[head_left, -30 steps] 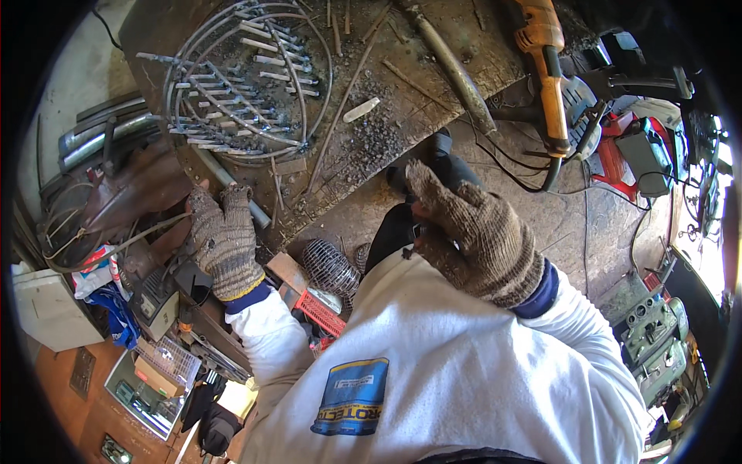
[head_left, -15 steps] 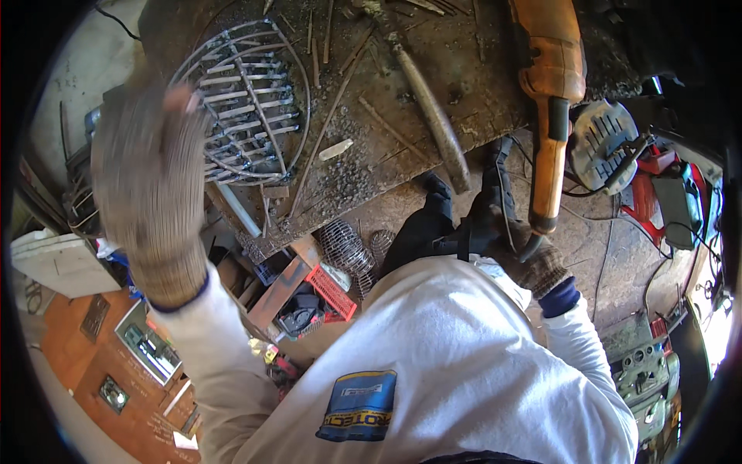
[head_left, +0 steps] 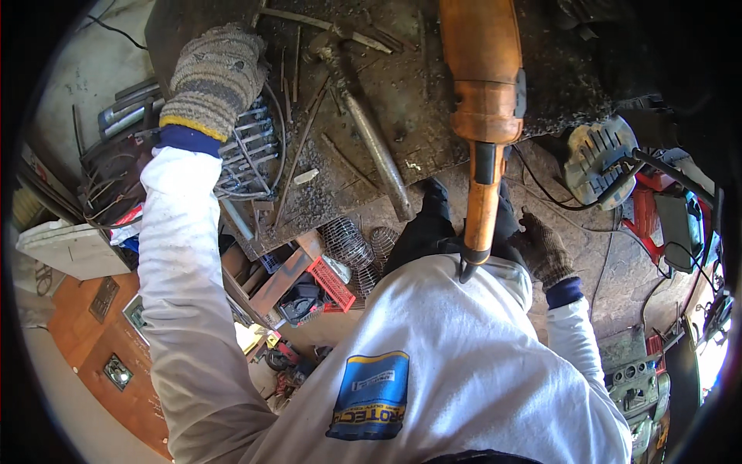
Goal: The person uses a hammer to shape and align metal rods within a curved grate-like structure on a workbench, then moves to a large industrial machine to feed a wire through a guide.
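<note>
My left hand (head_left: 220,81), in a grey knitted glove, lies over the upper part of a basket-like frame of welded metal bars (head_left: 251,147) on the bench. Its fingers curl down out of sight, so what they grip cannot be made out. My right hand (head_left: 545,251), also gloved, hangs by my right thigh with thumb and fingers apart, holding nothing. Between the hands, an orange power tool (head_left: 483,112) with a long handle points its tail toward my waist. Its far end is cut off by the upper edge. A hammer (head_left: 371,135) rests on the bench beside it.
Thin rods and metal bits litter the dark workbench (head_left: 340,174). Below its edge are wire coils (head_left: 348,243) and a red plastic crate (head_left: 331,284). On the right stands a round slotted metal plate (head_left: 599,162), with cables (head_left: 572,203) across the floor. Metal tubes (head_left: 131,108) lie at left.
My left hand has moved from the basket frame's left side onto its upper part. The right hand is now apart from the power tool's tail, which appears farther left and closer to me.
</note>
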The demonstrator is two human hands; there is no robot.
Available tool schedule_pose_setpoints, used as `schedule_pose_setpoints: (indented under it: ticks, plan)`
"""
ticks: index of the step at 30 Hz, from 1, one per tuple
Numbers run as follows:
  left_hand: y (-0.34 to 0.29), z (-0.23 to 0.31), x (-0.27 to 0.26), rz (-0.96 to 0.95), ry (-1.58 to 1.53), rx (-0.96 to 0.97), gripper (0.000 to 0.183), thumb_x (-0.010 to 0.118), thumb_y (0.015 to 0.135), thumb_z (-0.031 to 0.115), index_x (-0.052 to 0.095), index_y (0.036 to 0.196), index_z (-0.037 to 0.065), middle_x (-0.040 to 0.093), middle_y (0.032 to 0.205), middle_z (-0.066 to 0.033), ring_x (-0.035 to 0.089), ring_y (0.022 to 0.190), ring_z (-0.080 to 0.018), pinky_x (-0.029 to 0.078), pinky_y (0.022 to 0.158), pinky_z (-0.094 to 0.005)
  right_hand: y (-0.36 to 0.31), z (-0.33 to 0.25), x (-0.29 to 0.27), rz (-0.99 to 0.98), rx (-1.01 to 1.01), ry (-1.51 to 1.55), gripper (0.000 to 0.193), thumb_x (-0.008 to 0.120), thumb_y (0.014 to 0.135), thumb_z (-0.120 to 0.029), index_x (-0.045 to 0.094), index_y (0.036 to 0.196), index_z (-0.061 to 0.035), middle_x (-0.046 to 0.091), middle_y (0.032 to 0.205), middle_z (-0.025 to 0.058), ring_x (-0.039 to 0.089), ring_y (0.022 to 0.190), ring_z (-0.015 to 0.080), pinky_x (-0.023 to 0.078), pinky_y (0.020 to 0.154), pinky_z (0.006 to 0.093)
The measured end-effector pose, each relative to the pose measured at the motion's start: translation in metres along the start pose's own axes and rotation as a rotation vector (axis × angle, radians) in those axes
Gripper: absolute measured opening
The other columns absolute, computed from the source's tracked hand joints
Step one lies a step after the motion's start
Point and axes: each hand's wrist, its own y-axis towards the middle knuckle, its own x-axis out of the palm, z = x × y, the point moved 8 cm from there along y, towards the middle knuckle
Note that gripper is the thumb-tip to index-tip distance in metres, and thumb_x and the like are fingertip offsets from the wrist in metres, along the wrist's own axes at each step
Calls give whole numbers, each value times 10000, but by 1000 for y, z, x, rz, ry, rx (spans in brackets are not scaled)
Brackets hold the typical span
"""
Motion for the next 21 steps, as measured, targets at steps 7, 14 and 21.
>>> schedule_pose_setpoints:
  ticks: [7,14,21]
  plan:
    - [1,7,-17,-113,-14,-111,340,598,848,351,694,1091,133,641,1144,-129,599,1093,-309,488,918,-450,5,9,-12,19,35,61,528,705,844,-292,544,1259,-8,653,1138,212,636,1066,348,506,910,392]
    - [-12,9,-15,-235,-21,-189,370,598,849,368,685,1112,122,644,1133,-136,598,1095,-312,490,917,-438,13,8,-22,10,-40,-19,513,686,852,-308,555,1253,-17,647,1151,225,620,1084,370,500,908,402]
    - [-40,-40,-45,202,-202,-368,341,524,909,378,678,1069,119,645,1153,-120,594,1106,-322,477,927,-433,30,44,-9,-84,100,92,633,727,839,-308,496,1334,13,626,1208,226,606,1133,333,484,942,373]
